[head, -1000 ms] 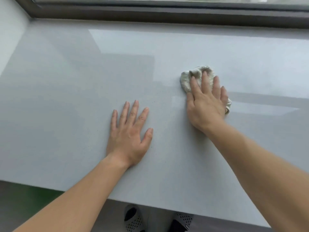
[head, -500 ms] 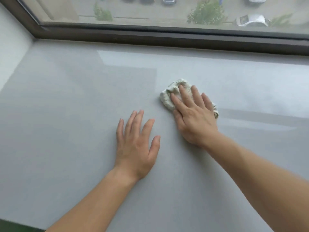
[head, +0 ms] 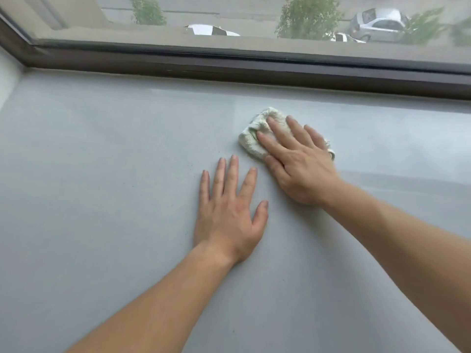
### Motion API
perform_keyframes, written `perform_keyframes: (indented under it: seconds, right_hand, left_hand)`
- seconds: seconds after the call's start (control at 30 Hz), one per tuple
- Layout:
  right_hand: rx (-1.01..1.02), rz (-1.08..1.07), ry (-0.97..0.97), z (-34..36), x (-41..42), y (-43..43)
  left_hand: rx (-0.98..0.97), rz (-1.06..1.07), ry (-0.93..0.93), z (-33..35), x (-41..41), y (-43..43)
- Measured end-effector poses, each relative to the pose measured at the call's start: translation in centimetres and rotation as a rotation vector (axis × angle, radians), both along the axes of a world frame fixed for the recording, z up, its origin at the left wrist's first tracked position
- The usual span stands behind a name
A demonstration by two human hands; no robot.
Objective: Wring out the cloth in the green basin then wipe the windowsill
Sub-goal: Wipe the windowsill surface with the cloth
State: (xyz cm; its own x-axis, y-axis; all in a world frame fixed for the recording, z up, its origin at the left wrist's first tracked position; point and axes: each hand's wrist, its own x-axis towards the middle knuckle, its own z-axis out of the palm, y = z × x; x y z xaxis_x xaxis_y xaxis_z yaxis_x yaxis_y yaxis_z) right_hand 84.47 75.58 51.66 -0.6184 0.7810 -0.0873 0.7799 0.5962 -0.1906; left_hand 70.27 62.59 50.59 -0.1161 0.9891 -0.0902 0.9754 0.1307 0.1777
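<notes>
A bunched pale cloth (head: pixel 251 141) lies on the wide grey windowsill (head: pixel 102 187), a little short of the window frame. My right hand (head: pixel 295 161) presses flat on the cloth with straight fingers and covers most of it. My left hand (head: pixel 229 212) rests palm down on the bare sill just to the near left of the cloth, fingers spread, holding nothing. The green basin is out of view.
A dark window frame (head: pixel 254 70) runs along the far edge of the sill, with glass above it showing a street and parked cars. A white side wall (head: pixel 6 80) closes the sill at the far left.
My right hand has slid the cloth leftward and toward the window frame. The view has tilted up, so the sill's near edge and the floor have dropped out. My left hand stays flat.
</notes>
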Motion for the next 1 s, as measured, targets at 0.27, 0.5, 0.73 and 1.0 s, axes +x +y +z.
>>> perform_keyframes:
  seconds: [0.27,0.5,0.73,1.0]
  right_hand:
    - [0.011,-0.335,0.020,-0.5,-2.0,4.7]
    - [-0.024,-0.290,-0.013,0.6,8.0,7.6]
    - [-0.012,-0.433,0.001,-0.1,4.2,2.3]
    - [-0.051,-0.684,-0.027,0.3,7.4,3.6]
  left_hand:
    - [-0.005,-0.005,0.006,-0.2,0.0,-0.1]
    - [-0.004,-0.010,0.010,-0.3,-0.1,-0.1]
    - [-0.007,-0.016,0.004,-0.2,0.0,0.1]
    - [-0.032,-0.013,0.012,-0.1,0.0,0.0]
